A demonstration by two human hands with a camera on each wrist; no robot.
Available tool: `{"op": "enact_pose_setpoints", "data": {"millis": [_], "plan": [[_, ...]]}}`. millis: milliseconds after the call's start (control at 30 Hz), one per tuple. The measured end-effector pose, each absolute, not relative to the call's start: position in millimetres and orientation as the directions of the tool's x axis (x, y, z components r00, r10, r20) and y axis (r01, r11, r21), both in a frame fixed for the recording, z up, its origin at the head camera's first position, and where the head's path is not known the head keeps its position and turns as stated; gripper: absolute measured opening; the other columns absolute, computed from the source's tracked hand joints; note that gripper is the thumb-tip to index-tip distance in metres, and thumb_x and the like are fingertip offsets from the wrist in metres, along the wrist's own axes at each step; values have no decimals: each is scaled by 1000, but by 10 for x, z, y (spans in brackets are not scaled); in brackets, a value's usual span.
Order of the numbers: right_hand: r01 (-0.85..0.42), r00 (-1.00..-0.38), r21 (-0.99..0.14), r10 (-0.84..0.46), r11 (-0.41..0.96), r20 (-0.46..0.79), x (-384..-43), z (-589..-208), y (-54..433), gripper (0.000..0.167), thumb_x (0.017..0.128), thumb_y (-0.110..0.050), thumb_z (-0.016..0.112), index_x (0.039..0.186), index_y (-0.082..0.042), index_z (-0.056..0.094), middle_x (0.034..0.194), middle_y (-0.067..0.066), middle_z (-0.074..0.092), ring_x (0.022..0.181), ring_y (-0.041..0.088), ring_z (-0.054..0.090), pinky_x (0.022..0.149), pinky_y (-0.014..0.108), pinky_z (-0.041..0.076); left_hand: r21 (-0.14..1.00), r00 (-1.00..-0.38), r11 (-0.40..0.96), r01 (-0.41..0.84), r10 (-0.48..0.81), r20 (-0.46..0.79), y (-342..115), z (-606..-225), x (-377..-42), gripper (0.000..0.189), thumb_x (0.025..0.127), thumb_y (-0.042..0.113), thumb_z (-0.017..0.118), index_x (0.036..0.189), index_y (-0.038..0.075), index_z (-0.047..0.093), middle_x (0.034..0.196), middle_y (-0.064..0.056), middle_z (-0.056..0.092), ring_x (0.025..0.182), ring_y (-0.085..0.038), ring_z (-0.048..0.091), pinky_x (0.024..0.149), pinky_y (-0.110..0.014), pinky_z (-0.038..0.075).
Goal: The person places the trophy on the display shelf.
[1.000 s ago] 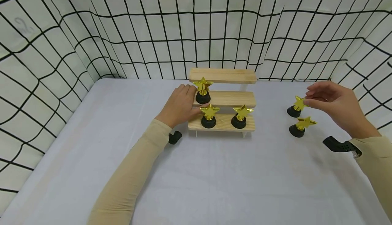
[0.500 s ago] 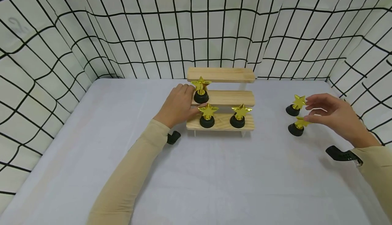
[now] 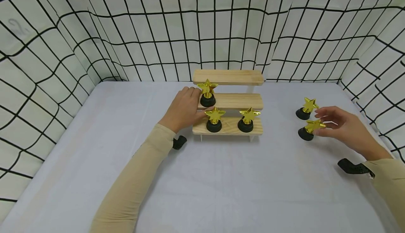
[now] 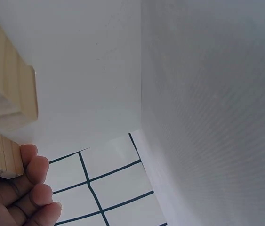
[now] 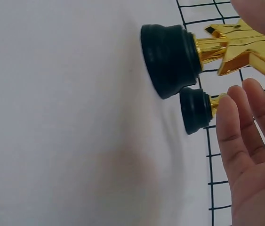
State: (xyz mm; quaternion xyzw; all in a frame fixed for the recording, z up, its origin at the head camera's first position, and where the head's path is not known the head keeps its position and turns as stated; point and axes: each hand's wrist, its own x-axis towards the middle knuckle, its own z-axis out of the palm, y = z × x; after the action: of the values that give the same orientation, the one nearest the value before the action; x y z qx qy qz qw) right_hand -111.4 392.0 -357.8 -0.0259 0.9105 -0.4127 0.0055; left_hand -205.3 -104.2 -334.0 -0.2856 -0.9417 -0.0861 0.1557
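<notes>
My left hand (image 3: 183, 110) grips the left end of a three-tier wooden display stand (image 3: 235, 101); in the left wrist view, its fingers (image 4: 37, 170) bend around the end of a plank. On the stand, one gold star trophy (image 3: 207, 100) occupies the middle tier. Two more, a left trophy (image 3: 214, 125) and a right trophy (image 3: 245, 126), are on the lowest tier. At the right, my right hand (image 3: 349, 131) surrounds the star of the nearer loose trophy (image 3: 306, 134), thumb on one side, fingers spread on the other. The farther trophy (image 3: 303, 113) stands just behind.
Black wire mesh (image 3: 234, 29) backed by white panels encloses the back and both sides. A white cloth (image 3: 234, 187) covers the table. Above the middle tier, the top plank (image 3: 227, 77) of the stand bears no trophy.
My right hand has come down and toward me, from beside the farther loose trophy to around the star of the nearer one. The left hand keeps its grip on the stand.
</notes>
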Motion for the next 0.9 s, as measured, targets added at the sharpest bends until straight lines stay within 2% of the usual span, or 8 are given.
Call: {"op": "enact_pose_setpoints", "data": {"millis": [233,400,500,900], "plan": [[20,-996,-726,-47,687,-72,-1079,-3646,3935,65,87,-30,85,142,-17,54,125,-20,59,103,-14,61,81,7,52,79,-793,823,563,511,331,-1035,-3337,-2055,70,96,58,64,127,-5,56,107,-16,67,96,-30,55,90,-41,47],[44,-991,-725,-60,688,-116,-1072,-3706,3949,66,86,-31,86,142,-19,53,121,-24,60,96,-5,67,78,14,55,85,-798,826,556,503,332,-1037,-3340,-2056,69,96,56,64,127,-5,56,110,-16,68,97,-30,56,91,-41,47],[35,-990,-720,-75,694,-120,-1075,-3744,3947,66,84,-30,87,140,-20,54,118,-25,61,95,-6,67,77,13,54,87,-799,827,556,503,330,-1039,-3343,-2059,68,96,56,64,127,-4,56,111,-17,68,97,-31,56,92,-41,47],[15,-991,-668,-80,744,-111,-1074,-3770,3862,70,81,-36,89,139,-15,55,109,-28,62,89,-4,64,75,12,48,87,-802,828,553,502,324,-1041,-3354,-2064,69,96,57,64,128,-4,56,111,-16,68,97,-31,56,91,-42,48]]}}
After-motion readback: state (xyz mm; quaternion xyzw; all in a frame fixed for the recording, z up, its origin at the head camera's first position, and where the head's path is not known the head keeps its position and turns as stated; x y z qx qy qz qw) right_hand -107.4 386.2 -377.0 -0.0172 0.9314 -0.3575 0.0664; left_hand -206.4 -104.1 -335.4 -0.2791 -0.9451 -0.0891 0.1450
